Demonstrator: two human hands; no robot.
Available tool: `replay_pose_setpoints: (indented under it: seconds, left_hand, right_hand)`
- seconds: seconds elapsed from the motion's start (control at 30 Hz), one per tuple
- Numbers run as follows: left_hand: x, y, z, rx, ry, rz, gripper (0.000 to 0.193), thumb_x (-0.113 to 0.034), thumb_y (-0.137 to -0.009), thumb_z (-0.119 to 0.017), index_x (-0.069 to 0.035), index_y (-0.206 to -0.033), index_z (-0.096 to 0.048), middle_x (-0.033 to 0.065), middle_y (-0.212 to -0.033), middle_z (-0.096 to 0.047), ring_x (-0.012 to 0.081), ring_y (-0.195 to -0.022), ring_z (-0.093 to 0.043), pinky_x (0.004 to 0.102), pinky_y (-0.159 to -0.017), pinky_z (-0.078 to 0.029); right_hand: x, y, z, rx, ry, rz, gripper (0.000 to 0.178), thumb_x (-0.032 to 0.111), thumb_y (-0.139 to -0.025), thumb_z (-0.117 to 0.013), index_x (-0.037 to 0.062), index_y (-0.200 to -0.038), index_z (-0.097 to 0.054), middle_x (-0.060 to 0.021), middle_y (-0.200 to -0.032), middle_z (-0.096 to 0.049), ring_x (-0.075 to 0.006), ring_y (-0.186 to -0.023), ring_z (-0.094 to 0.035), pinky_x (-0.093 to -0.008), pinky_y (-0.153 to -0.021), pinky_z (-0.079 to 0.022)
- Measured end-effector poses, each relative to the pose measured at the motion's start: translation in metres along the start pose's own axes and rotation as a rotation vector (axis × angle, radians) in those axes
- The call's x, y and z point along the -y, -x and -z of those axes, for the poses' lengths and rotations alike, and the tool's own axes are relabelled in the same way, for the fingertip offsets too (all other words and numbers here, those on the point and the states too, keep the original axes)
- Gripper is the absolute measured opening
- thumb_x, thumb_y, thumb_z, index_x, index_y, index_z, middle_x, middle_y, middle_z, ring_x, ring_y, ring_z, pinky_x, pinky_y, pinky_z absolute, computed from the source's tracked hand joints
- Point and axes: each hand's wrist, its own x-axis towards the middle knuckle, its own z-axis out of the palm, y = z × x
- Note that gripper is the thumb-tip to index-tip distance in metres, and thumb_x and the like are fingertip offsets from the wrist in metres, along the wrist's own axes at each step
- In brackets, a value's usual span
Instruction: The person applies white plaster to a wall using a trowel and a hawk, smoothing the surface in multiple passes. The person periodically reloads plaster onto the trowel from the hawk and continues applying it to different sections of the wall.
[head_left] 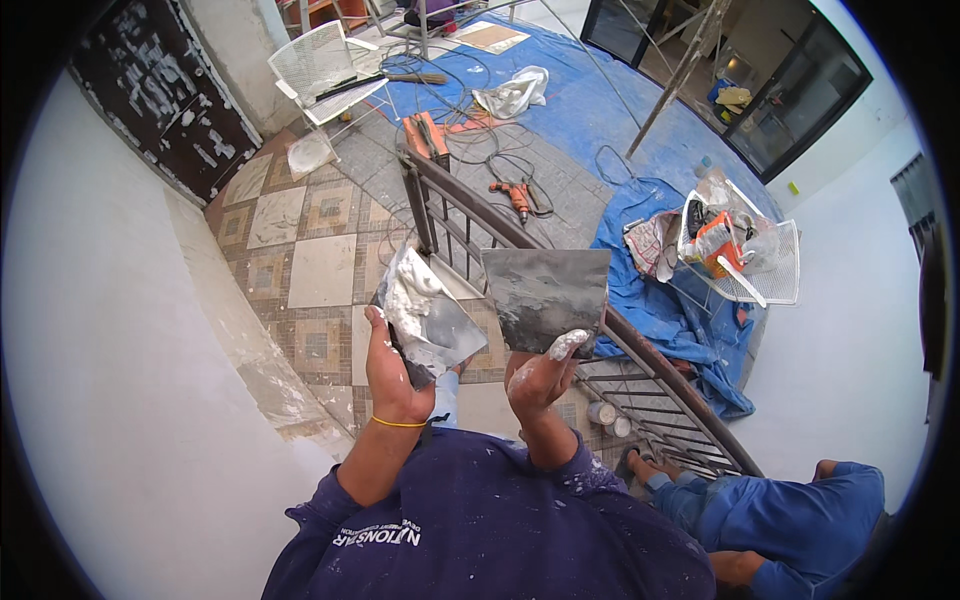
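My left hand (395, 378), with a yellow band at the wrist, is closed around a flat metal putty plate (452, 328). A thick heap of white putty (408, 292) lies along its far left part. To the right, my right hand (540, 382) grips a broad flat putty blade (546, 288) from below, thumb on its near edge. Grey smears cover that blade's face, and white putty coats the thumb. The two tools are held up close side by side, with a small gap between them. My fingers behind both tools are mostly hidden.
A brown metal railing (650, 365) runs diagonally beyond my right hand. A person in blue (800, 520) is at the lower right. An orange drill (516, 198) and cables lie on the floor; a cluttered white chair (770, 265) stands right. White walls (140, 380) flank me.
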Motion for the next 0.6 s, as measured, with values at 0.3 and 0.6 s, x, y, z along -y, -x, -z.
replay_pose_setpoints:
  seconds: [0.3, 0.6]
  left_hand:
    - [-0.011, -0.127, -0.096, 0.31, -0.056, 0.521, 0.045, -0.041, -0.102, -0.036, -0.008, -0.129, -0.05, 0.0071, -0.122, -0.061, 0.0207, -0.108, -0.061, 0.0368, -0.094, -0.048]
    - [0.005, -0.131, -0.131, 0.535, -0.187, 0.737, 0.052, -0.044, -0.102, -0.034, -0.005, -0.134, -0.045, 0.0092, -0.129, -0.056, 0.0226, -0.114, -0.058, 0.0379, -0.098, -0.046]
  right_hand:
    - [-0.021, -0.11, -0.021, 0.409, 0.942, 0.654, 0.055, 0.017, -0.095, -0.05, -0.0017, -0.142, -0.027, -0.0277, -0.139, -0.036, -0.0441, -0.119, -0.046, -0.0509, -0.096, -0.043]
    - [0.011, -0.093, -0.027, 0.024, 1.248, 0.879, 0.052, 0.024, -0.1, -0.035, -0.008, -0.141, -0.027, -0.0334, -0.13, -0.042, -0.0452, -0.116, -0.047, -0.0525, -0.098, -0.038]
